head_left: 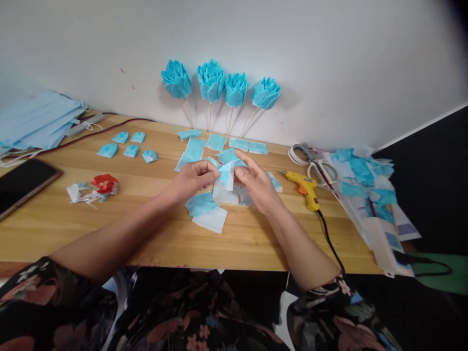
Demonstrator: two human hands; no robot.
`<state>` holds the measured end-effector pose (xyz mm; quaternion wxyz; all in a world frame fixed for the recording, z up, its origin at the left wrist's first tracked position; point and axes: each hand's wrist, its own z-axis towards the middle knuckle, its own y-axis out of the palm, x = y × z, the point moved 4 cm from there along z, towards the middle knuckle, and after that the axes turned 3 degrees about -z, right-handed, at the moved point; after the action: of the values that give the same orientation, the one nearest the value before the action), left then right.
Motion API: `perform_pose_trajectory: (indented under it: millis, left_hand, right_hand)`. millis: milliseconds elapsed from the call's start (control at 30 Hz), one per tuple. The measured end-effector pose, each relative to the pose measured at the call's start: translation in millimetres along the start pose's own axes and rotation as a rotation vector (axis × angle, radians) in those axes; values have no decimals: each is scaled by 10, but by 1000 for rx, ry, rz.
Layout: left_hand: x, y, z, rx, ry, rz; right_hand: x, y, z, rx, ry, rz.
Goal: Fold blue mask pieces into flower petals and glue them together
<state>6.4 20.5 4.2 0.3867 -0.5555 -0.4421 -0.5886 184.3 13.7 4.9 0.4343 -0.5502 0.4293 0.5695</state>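
Observation:
My left hand (193, 180) pinches a small folded piece of blue-and-white fabric (227, 174) between thumb and fingertips, above the middle of the table. Just to its right is my right hand (258, 183), with the index finger stretched up and apart from the thumb. That thumb's tip is very close to the fabric's edge; whether it touches, I cannot tell. Under and around both hands lie more blue and white fabric pieces (201, 204). A larger blue strip (192, 152) is behind my left hand. The right hand's lower fingers are partly hidden.
Blue fabric flowers (210, 80) on sticks lean on the wall. Folded blue petals (107, 150), scraps (78, 192), a phone (25, 183) and face masks (40, 119) lie left. Rightward are a yellow glue gun (305, 187), scissors (321, 170), a scrap heap (365, 175) and a power strip (383, 246).

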Motion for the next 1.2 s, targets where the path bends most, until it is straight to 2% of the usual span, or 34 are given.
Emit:
perform_pose_trajectory:
  millis: [167,400,633,733,1000,1200]
  left_hand:
    - [22,47,-25,-31,54,80]
    - [-28,43,-12,-65,17,74]
    - [12,-47,16,37,21,7]
    - [23,-44,14,40,21,-4]
    - [43,8,-11,33,50,19]
    - [20,-31,-1,69,31,-32]
  right_hand:
    - [59,109,-25,-55,36,-56]
    - [62,117,-37,-59,-44,-157]
    - [49,3,-15,-3,-14,-77]
    - [48,-7,-14,7,9,-72]
    - [124,116,-21,-113,99,-34]
    - [100,51,-15,-217,131,-87]
